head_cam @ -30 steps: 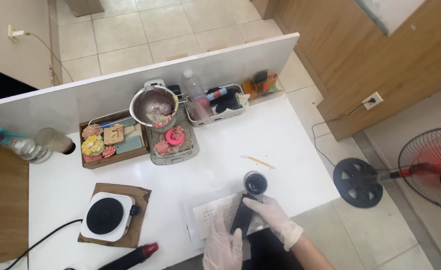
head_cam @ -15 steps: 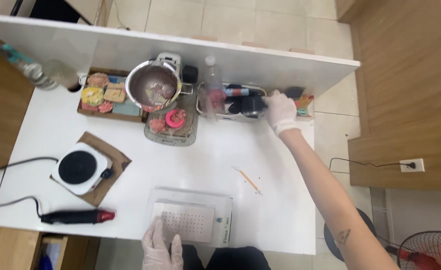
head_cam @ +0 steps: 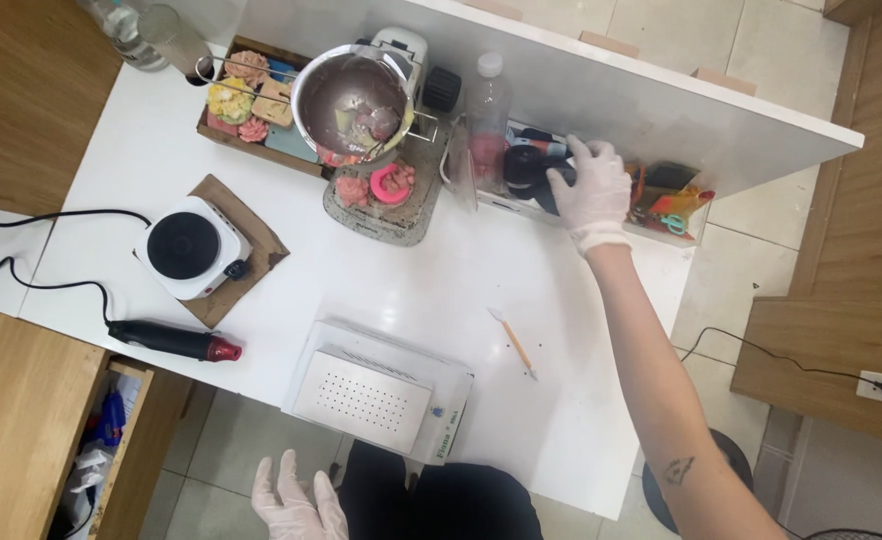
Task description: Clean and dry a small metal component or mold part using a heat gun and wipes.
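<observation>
My right hand (head_cam: 593, 187), in a white glove, reaches to the back of the white table (head_cam: 431, 290) and closes on a black jar (head_cam: 527, 168) lying in a clear tray against the white partition. My left hand (head_cam: 296, 497), also gloved, hangs open and empty below the table's near edge. Just above it stands a white boxy machine (head_cam: 381, 388) with a perforated top plate. A thin orange stick (head_cam: 513, 341) lies on the table between the machine and my right forearm.
A steel bowl (head_cam: 353, 98) sits over a tray of pink pieces (head_cam: 381, 190). A clear bottle (head_cam: 487, 120) stands beside it. A wooden tray of coloured flowers (head_cam: 246, 95), a small hotplate (head_cam: 189, 248) and a black heat gun (head_cam: 173, 340) lie left. An open drawer (head_cam: 111, 440) is lower left.
The view has closed in and shifted. My right hand stays at the back tray, now gripping the black jar. My left hand has dropped from the machine's front to below the table edge.
</observation>
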